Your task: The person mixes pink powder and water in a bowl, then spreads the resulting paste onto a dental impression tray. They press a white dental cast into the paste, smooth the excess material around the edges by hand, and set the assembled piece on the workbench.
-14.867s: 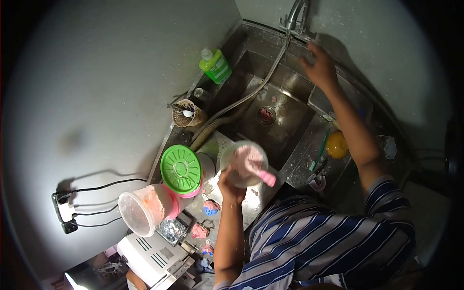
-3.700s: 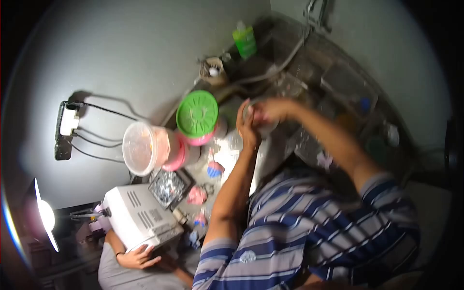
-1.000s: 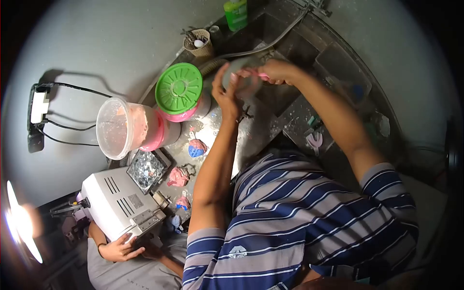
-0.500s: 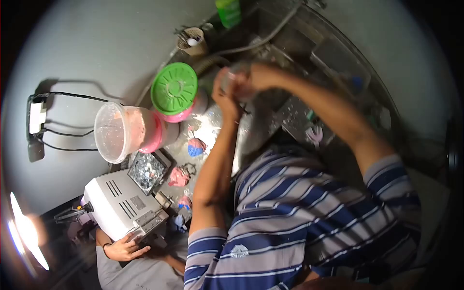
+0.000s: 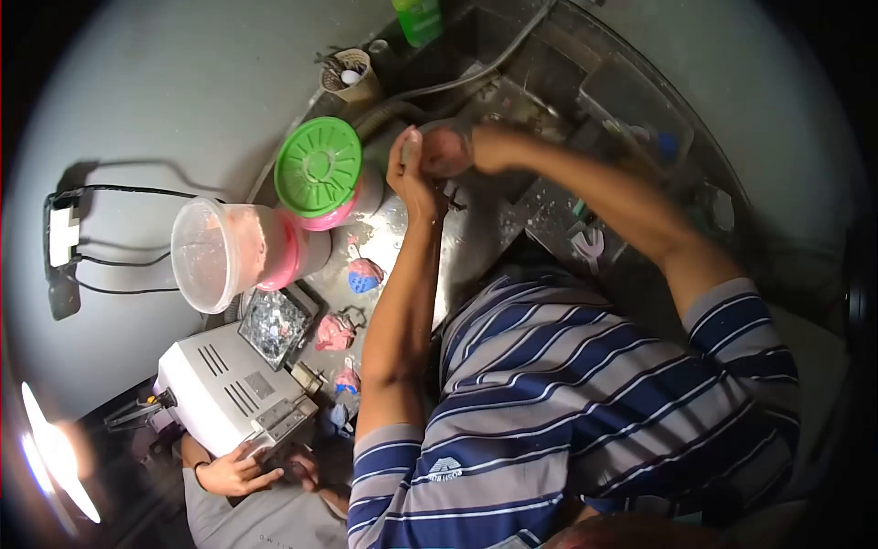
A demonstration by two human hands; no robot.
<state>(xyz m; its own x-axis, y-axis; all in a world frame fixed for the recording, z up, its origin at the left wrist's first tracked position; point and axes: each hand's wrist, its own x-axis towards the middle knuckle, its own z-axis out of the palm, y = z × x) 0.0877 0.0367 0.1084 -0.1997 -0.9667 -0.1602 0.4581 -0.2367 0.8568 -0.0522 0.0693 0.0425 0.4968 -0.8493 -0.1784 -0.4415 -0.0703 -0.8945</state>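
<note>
Head view: my two hands come together over the far part of the desk point(image 5: 474, 233), with the bowl point(image 5: 448, 127) between them.
Bowl from left hand: just to the right of my left hand point(image 5: 413, 172), touching it.
Bowl from right hand: just to the left of my right hand point(image 5: 492, 149); I can't make out whether they touch.
Nearer hand: the left, since it carries the bowl.
Left grip: thumb and fingers around the bowl's side, gripping it.
Right grip: blurred; I can't tell how its fingers stand or if they hold anything.
Bowl's axis: round, no long side; its tilt is unclear.
Pink paste point(image 5: 445, 151): inside the bowl.
Green-lidded tub point(image 5: 318, 166): left of my left hand, apart.
Pink tray point(image 5: 588, 245): below my right forearm, well apart from the bowl.
</note>
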